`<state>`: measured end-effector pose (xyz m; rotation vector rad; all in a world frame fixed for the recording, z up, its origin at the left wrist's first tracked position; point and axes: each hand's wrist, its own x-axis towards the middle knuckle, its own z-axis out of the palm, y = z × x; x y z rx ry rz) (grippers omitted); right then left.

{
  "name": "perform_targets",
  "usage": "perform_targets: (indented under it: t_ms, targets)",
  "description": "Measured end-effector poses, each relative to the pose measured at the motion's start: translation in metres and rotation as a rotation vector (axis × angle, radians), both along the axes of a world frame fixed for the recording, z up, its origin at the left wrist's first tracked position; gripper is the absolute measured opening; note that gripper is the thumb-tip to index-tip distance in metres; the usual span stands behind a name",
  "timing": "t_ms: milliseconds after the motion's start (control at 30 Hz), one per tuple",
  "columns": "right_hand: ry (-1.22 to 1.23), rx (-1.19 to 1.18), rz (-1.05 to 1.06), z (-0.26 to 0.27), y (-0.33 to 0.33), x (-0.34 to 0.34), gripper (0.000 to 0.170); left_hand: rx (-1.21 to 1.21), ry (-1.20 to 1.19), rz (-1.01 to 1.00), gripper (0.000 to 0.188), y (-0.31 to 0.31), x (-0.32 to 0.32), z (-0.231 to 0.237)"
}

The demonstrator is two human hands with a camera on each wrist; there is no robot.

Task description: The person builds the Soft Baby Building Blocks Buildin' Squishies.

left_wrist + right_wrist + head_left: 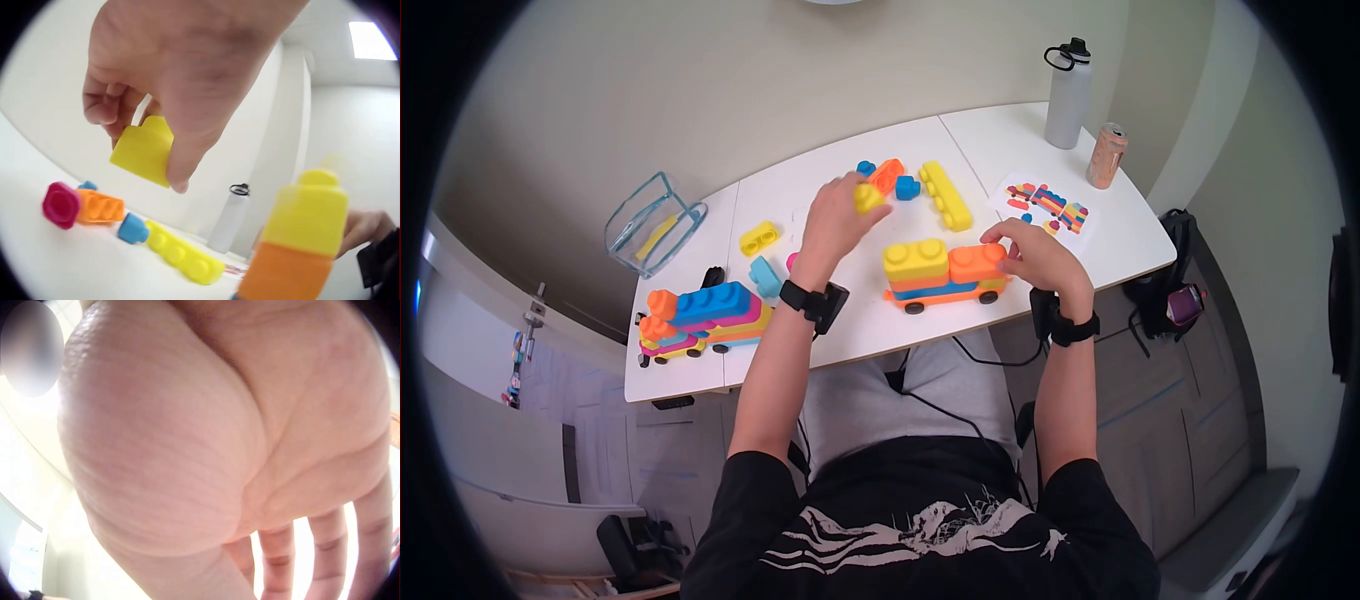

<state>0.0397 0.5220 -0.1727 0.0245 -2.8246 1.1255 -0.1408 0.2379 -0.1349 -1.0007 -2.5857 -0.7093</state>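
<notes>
My left hand [837, 218] pinches a yellow toy building block [144, 152] between thumb and fingers, raised above the tabletop in the left wrist view. My right hand [1045, 258] is at the right end of a wheeled block vehicle [937, 293], its fingertips close by the orange block [975, 262] on top. A long yellow block [915, 260] sits beside that orange one, over a blue layer and an orange wheeled base. In the right wrist view the palm [181, 437] fills the picture, fingers loosely extended; the vehicle is hidden there.
Loose blocks lie beyond my hands: an orange one [887, 176], a blue one [907, 188] and a long yellow one [945, 196]. A block train [720, 305] stands left. A picture sheet [1048, 208], a can [1107, 156] and a bottle [1068, 100] are at right; a clear case [655, 225] is far left.
</notes>
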Motion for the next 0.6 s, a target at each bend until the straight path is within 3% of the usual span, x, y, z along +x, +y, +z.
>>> perform_targets:
  t_ms: [33, 167, 267, 367, 600]
  targets:
    - [-0.002, 0.0, 0.001, -0.001, 0.0, -0.001, 0.048, 0.106, 0.118, -0.124, 0.051, 0.007, 0.011, 0.009]
    - [0.015, -0.012, -0.021, -0.004, -0.006, -0.003, 0.045, 0.167, 0.047, -0.321, 0.051, 0.038, 0.056, 0.018]
    - [0.02, -0.002, -0.039, 0.001, -0.013, -0.003, 0.043, -0.002, 0.12, -0.411, 0.053, 0.053, 0.074, 0.007]
    - [0.021, -0.002, -0.034, -0.001, -0.014, -0.004, 0.041, -0.182, 0.097, -0.363, 0.054, 0.06, 0.075, -0.002]
    - [0.031, -0.003, -0.014, 0.0, -0.016, -0.004, 0.039, -0.251, 0.058, -0.283, 0.062, 0.059, 0.079, 0.005]
